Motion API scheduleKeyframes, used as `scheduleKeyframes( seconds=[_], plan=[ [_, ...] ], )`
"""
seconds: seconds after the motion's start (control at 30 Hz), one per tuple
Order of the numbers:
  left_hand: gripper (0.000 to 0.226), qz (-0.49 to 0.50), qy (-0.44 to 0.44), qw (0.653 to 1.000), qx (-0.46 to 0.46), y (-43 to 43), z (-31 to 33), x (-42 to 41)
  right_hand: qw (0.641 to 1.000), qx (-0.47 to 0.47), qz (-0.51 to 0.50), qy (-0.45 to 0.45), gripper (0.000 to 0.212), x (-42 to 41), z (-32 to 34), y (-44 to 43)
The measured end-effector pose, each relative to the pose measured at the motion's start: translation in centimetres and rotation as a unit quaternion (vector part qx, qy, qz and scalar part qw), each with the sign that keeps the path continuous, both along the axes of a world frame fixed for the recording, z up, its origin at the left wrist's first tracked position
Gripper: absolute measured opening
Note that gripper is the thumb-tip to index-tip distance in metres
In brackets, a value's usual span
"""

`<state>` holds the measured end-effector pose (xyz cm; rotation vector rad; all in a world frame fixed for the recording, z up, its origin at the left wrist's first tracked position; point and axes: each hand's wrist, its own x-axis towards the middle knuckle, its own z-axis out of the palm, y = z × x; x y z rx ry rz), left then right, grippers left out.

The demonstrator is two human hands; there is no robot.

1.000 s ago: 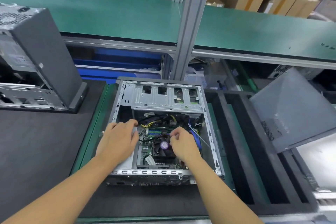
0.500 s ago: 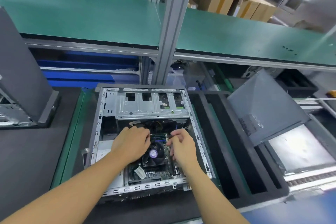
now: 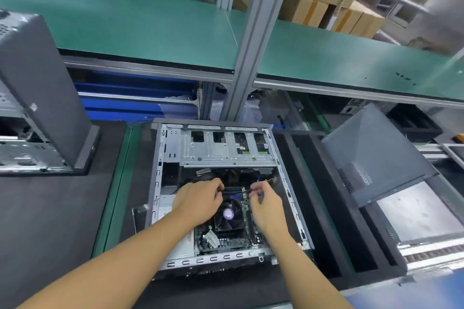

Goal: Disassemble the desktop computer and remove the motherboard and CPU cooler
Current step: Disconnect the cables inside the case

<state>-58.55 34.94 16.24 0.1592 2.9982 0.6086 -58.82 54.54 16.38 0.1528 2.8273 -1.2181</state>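
An open desktop case [image 3: 160, 178] lies flat on the dark mat in front of me. Inside sits the motherboard [image 3: 226, 239] with a black CPU cooler fan [image 3: 229, 216] that has a purple centre. Both hands reach into the case above the fan. My left hand [image 3: 200, 203] has its fingers curled at the black cables near the memory slots [image 3: 234, 193]. My right hand [image 3: 267, 204] curls its fingertips at the right end of those slots. What each fingertip pinches is hidden. A metal drive cage [image 3: 226, 150] spans the far part of the case.
Another grey computer case [image 3: 37, 88] stands at the left on the mat. A removed grey side panel [image 3: 371, 153] leans at the right over black foam trays [image 3: 324, 221]. A grey upright post [image 3: 251, 40] and a green shelf [image 3: 150, 25] rise behind the case.
Both hands have moved farther into the case, from over the fan toward the memory slots and cables. The camera has shifted, so the case sits more central.
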Motion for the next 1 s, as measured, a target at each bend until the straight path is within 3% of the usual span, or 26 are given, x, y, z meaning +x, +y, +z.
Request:
scheduleKeyframes(
  seconds=[0.13, 0.3, 0.4, 0.57, 0.7, 0.77, 0.87, 0.9, 1.0],
  plan=[
    [0.026, -0.005, -0.007, 0.999, -0.043, 0.0, 0.2, 0.4, 0.998, 0.010, -0.056, -0.002, 0.019, -0.2, -0.2, 0.1],
    [0.029, -0.018, 0.014, 0.997, -0.073, 0.3, 0.2, 0.8, 0.992, -0.011, -0.085, -0.094, 0.041, -0.3, -0.5, 0.8],
    [0.028, -0.018, 0.027, 0.999, -0.031, 0.1, 0.4, 1.0, 0.991, -0.009, -0.056, -0.120, 0.043, -0.4, -0.6, 0.8],
    [0.023, -0.007, 0.026, 0.999, 0.046, -0.6, 0.6, 1.7, 0.991, -0.029, -0.072, -0.111, 0.029, -1.1, -0.8, 0.8],
    [0.018, 0.015, 0.022, 0.994, 0.104, -1.0, 0.7, 2.6, 0.993, 0.026, -0.053, -0.105, 0.034, -1.0, -0.7, 0.7],
    [0.018, 0.045, 0.038, 0.985, 0.161, -1.6, 0.8, 3.2, 0.992, 0.103, -0.045, -0.061, 0.040, -0.7, -0.4, 0.3],
    [0.017, 0.126, 0.084, 0.961, 0.231, -3.3, 1.3, 4.7, 0.969, 0.220, 0.031, 0.103, 0.033, -0.1, 0.1, -1.3],
    [0.017, 0.149, 0.090, 0.952, 0.254, -3.9, 1.5, 5.3, 0.969, 0.208, 0.056, 0.118, 0.023, 0.2, 0.2, -2.1],
    [0.016, 0.185, 0.110, 0.937, 0.275, -5.6, 2.6, 7.3, 0.997, -0.033, 0.063, -0.009, 0.017, 0.9, 1.1, -5.3]
  ],
)
